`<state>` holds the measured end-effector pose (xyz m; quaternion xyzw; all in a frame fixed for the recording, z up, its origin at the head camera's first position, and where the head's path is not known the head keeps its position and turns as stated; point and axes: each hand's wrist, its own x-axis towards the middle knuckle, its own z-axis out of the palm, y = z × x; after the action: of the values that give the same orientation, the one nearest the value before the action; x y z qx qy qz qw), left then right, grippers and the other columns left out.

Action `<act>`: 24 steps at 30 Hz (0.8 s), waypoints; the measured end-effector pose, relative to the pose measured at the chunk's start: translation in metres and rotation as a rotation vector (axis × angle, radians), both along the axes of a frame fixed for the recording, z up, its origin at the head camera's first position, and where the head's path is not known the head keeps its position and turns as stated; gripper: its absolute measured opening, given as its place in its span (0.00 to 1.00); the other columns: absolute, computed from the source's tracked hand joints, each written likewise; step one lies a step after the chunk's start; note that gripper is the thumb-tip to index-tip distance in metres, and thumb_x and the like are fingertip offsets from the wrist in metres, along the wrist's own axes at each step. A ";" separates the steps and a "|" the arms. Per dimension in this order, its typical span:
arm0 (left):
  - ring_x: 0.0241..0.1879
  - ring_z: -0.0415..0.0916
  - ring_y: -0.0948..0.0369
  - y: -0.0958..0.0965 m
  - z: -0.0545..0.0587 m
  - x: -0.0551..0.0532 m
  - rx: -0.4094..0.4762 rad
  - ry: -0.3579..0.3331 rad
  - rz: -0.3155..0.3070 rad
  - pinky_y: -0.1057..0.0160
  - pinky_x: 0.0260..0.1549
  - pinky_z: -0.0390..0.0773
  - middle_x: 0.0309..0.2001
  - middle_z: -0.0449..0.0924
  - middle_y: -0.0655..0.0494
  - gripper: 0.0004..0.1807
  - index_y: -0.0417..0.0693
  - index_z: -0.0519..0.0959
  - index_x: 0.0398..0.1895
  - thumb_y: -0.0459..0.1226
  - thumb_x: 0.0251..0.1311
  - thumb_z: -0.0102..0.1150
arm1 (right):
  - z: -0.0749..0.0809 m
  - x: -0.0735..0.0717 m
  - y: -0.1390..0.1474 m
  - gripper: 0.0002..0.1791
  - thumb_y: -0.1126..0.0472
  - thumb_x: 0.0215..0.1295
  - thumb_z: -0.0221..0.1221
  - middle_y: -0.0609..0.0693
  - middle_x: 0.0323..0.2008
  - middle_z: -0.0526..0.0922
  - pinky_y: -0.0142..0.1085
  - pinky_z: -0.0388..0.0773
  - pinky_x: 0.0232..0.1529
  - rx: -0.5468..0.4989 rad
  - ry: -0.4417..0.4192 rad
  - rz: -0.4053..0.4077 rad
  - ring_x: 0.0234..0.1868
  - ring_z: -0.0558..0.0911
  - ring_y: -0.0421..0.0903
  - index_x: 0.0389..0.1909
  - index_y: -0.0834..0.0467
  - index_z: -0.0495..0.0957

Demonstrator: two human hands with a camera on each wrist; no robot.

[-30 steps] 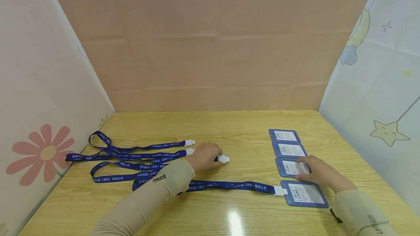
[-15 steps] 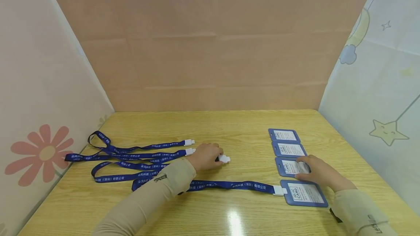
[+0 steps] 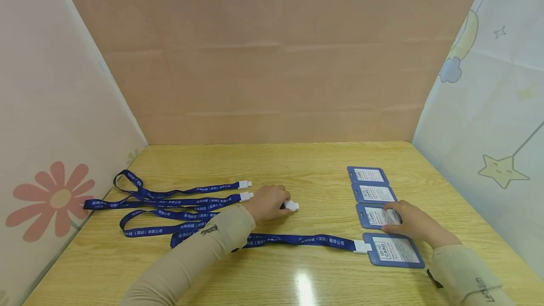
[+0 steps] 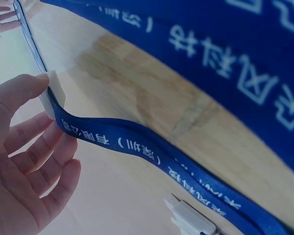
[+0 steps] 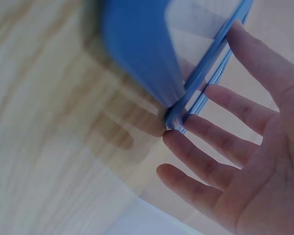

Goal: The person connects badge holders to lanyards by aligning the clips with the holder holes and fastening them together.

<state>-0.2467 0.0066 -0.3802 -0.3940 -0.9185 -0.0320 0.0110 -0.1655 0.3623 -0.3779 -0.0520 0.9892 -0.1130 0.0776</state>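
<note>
My left hand (image 3: 269, 202) pinches the white plastic clip (image 3: 292, 206) of a blue lanyard at mid-table. In the left wrist view the thumb and fingertips meet on that clip (image 4: 53, 93), and the lanyard strap (image 4: 132, 134) trails away from it. At the right, my right hand (image 3: 410, 225) grips a blue ID card holder (image 3: 370, 217) by its two long edges, thumb on the near side. It lies third from the back in a column. Nearest me, another card holder (image 3: 397, 250) has a lanyard's white clip (image 3: 362, 247) at its slotted end.
Two more card holders (image 3: 369, 175) (image 3: 375, 193) lie behind the gripped one. Other blue lanyards (image 3: 170, 202) spread over the left of the wooden table (image 3: 323, 277), their white clips (image 3: 245, 184) pointing right. Papered walls stand on three sides.
My left hand has shifted very slightly to the right with the lanyard clip. The right hand and the card holders stay put.
</note>
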 end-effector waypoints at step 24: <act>0.26 0.67 0.68 0.006 0.006 0.004 -0.031 0.005 -0.009 0.71 0.27 0.69 0.33 0.79 0.59 0.14 0.50 0.82 0.40 0.48 0.57 0.61 | 0.000 0.001 -0.001 0.37 0.47 0.49 0.68 0.71 0.46 0.74 0.57 0.72 0.46 0.002 0.014 0.008 0.44 0.77 0.60 0.53 0.69 0.71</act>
<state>-0.2424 0.0126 -0.3745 -0.3984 -0.9170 -0.0169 0.0069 -0.1640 0.3614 -0.3781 -0.0567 0.9896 -0.1115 0.0713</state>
